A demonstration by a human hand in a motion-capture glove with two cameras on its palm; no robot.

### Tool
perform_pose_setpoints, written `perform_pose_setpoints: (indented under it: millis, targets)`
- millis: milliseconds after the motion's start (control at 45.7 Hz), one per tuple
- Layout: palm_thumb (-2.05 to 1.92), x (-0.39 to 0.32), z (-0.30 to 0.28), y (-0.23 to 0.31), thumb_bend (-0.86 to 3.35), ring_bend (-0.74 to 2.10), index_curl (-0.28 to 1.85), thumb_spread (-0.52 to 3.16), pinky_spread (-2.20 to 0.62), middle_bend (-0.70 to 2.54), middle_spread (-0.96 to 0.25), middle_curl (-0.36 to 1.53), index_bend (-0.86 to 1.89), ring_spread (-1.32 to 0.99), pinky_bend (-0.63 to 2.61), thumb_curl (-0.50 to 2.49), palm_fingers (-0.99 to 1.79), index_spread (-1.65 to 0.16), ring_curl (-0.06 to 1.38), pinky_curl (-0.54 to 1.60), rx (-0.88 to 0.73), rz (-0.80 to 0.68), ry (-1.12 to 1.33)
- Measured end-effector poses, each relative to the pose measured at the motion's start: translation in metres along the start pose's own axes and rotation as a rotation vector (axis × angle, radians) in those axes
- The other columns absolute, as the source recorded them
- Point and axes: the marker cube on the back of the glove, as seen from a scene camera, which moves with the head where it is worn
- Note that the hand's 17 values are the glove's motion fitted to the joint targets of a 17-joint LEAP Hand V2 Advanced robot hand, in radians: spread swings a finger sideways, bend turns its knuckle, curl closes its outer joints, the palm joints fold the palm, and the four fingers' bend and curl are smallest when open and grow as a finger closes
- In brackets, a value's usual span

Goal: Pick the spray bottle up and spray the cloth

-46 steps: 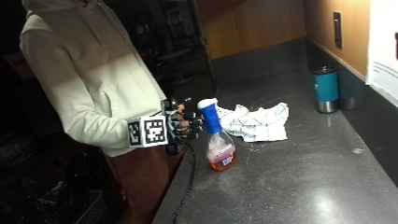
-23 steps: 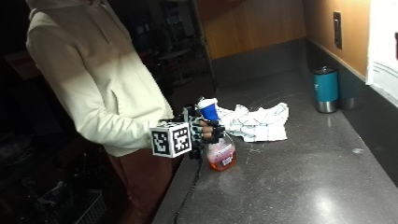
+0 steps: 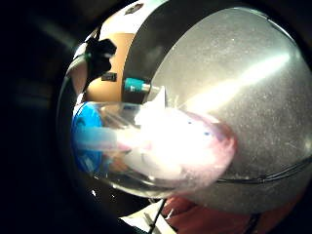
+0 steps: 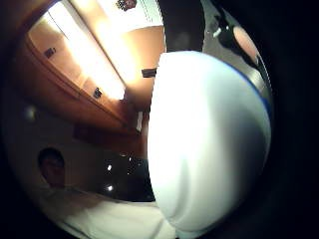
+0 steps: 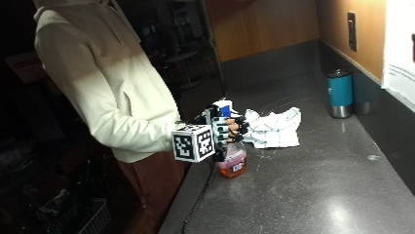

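Observation:
The spray bottle (image 5: pixel 231 163), clear with orange liquid and a blue and white head, stands upright near the front edge of the dark counter (image 5: pixel 324 195). My gloved right hand (image 5: pixel 227 130) grips its neck just below the head, fingers curled round it. The crumpled white cloth (image 5: pixel 275 127) lies on the counter just beyond the bottle, apart from it. In the little finger side palm view the bottle (image 3: pixel 185 146) fills much of the picture, with its blue head (image 3: pixel 87 141) toward the wall. The white sprayer head (image 4: pixel 209 139) fills the thumb side palm view.
A teal tumbler (image 5: pixel 340 92) stands at the back of the counter by the wall, and shows small in the palm view (image 3: pixel 136 86). A second dark cup (image 5: pixel 363 100) stands beside it. The person in a cream hoodie (image 5: pixel 110 87) stands at the counter's front edge.
My hand has moved from beside the bottle onto its neck and curled its fingers round it. The bottle stands in about the same place; the cloth has not moved.

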Motion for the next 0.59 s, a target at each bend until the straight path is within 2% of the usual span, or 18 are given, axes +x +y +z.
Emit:
perform_pose_setpoints:
  millis: [219, 503, 591]
  targets:
    - [0.86, -0.007, 0.022, -0.017, 0.04, 0.53, 0.36, 0.78, -0.04, 0.39, -0.11, 0.41, 0.23, -0.16, 0.13, 0.46, 1.23, -0.25, 0.35, 0.28, -0.019, -0.009, 0.084]
    - [1.05, -0.029, 0.072, -0.052, 0.00, 0.54, 0.47, 0.26, -0.20, 0.55, -0.12, 0.49, 0.36, -0.19, 0.23, 0.60, 1.40, -0.21, 0.42, 0.34, -0.134, -0.108, 0.420]
    - [1.06, -0.043, 0.096, -0.052, -0.02, 0.55, 0.49, 0.17, -0.21, 0.58, -0.12, 0.50, 0.39, -0.18, 0.25, 0.62, 1.40, -0.20, 0.43, 0.35, -0.226, -0.151, 0.555]
